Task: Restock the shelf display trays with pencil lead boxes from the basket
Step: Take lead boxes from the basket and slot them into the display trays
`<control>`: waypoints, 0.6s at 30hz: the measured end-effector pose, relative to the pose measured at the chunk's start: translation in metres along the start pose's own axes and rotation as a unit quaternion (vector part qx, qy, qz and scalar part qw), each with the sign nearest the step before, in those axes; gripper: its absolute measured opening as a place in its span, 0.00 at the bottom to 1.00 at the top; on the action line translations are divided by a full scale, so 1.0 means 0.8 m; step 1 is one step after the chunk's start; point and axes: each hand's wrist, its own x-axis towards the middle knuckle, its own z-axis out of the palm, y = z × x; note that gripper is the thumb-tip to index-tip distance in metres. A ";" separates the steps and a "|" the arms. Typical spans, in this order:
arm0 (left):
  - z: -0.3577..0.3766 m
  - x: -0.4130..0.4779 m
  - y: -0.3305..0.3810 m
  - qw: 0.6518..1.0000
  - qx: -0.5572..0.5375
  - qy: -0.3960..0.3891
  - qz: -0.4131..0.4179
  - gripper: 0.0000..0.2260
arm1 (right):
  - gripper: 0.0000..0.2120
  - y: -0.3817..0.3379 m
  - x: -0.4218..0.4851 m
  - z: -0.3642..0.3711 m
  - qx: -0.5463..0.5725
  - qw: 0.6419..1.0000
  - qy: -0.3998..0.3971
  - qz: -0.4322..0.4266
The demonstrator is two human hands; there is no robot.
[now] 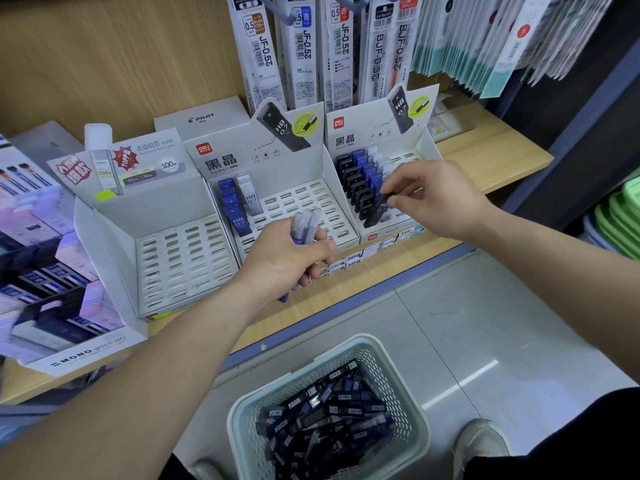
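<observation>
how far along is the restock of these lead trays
Partly done. The right tray holds rows of black, blue and clear boxes. In hand: the right hand pinches a black box at that tray's front; the left hand grips a bundle of boxes. Still to do: the middle tray is mostly bare slots, the left tray shows none filled, and the basket holds many boxes.

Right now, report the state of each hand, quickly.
Left hand: grips a bundle of lead boxes.
Right hand: pinches one black lead box over the right display tray.
</observation>
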 end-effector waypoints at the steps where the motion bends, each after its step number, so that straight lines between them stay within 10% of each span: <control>1: 0.000 0.000 0.000 1.000 -0.001 -0.001 -0.001 0.05 | 0.08 0.000 -0.001 0.001 -0.006 1.000 -0.005 -0.003; 11: 0.000 -0.004 0.002 1.000 0.003 -0.010 0.002 0.04 | 0.08 -0.010 0.002 0.022 -0.120 0.991 -0.003 -0.066; 18: 0.004 -0.003 0.002 0.999 0.036 -0.031 0.008 0.06 | 0.06 -0.069 -0.009 0.038 0.113 0.990 -0.077 -0.020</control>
